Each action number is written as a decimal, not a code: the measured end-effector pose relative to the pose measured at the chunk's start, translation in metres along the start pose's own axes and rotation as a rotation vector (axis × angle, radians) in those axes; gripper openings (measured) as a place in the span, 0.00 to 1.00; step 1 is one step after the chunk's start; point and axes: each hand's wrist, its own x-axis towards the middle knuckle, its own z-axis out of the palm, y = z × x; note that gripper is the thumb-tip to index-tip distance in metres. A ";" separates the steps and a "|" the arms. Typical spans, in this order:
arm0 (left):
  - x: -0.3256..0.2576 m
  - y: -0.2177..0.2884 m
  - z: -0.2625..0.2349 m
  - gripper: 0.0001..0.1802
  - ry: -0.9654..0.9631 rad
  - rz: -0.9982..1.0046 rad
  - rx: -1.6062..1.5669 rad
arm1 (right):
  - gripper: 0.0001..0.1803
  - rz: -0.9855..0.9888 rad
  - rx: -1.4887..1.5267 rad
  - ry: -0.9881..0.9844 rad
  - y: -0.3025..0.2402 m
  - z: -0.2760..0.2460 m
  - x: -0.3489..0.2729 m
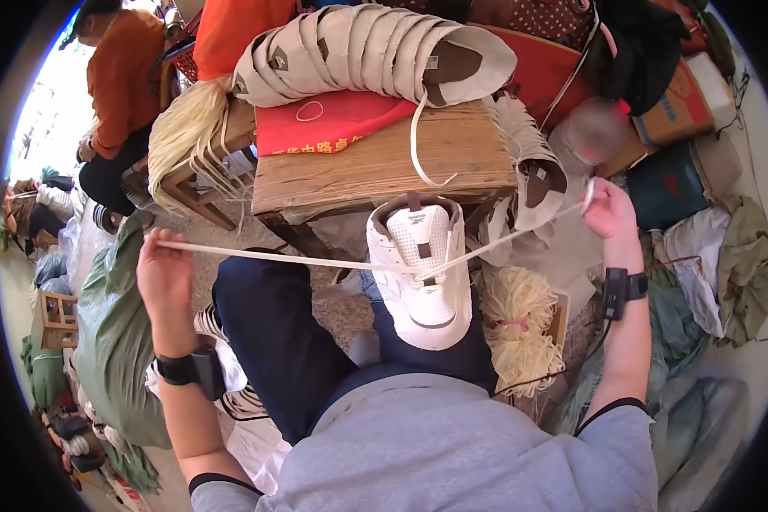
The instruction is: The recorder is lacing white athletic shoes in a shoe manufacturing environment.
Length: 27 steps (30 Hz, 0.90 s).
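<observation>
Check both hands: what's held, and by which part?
Left hand and right hand each grip one end of a flat white shoelace, pulled taut through the white leather sneaker on the lap.

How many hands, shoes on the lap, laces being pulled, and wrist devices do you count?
Hands: 2, left hand and right hand
Shoe: 1
Lace: 1
Wrist devices: 2, left device, right device
Total: 6
</observation>
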 end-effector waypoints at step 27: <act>-0.119 -0.160 0.105 0.11 -0.602 -0.197 0.745 | 0.10 0.045 -0.893 -0.409 0.190 0.107 -0.090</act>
